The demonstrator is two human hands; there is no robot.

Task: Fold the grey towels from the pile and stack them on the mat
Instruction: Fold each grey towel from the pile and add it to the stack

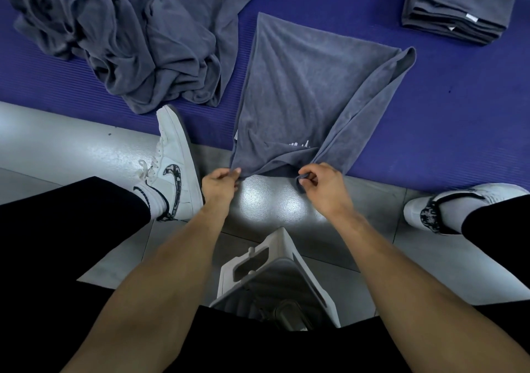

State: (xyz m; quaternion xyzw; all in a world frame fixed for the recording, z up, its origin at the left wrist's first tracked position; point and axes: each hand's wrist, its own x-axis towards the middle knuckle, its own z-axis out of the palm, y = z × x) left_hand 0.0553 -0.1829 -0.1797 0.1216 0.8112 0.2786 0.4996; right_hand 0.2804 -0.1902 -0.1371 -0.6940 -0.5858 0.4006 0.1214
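Towel (309, 94) near corners pinched by both hands: left (219, 184), right (324, 184).

Pile (120, 37): on the mat (430, 120), far left
Stack (456, 5): on the mat, far right
Towel (309, 100): between pile and stack, near edge off the mat
Left hand (219, 184), right hand (322, 187): at that near edge

One spread towel (309, 97), one crumpled pile (123, 37), one folded stack (459, 2), one mat (430, 120), two shoes (175, 166), two hands (219, 183).
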